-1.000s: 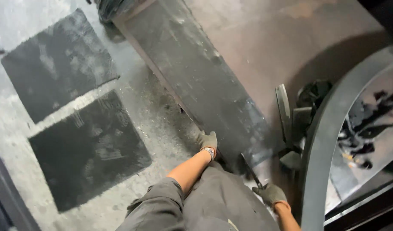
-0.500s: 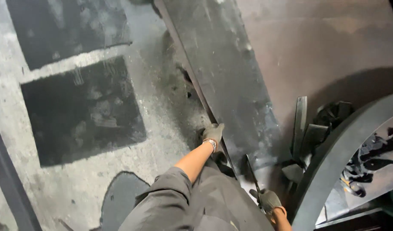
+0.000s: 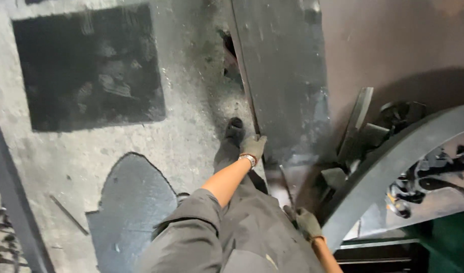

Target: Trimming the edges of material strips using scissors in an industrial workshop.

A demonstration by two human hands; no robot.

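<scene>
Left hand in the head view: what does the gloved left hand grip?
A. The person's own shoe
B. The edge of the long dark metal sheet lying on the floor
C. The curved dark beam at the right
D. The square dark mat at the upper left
B: the left hand has its gloved fingers curled over the near edge of the long dark metal sheet, away from mat and beam.

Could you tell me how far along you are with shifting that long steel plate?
Done: the left hand grips the edge of the long steel plate; the right hand holds a thin rod. In hand: the plate's end is held. Left: the plate's far end runs out of view.
</scene>
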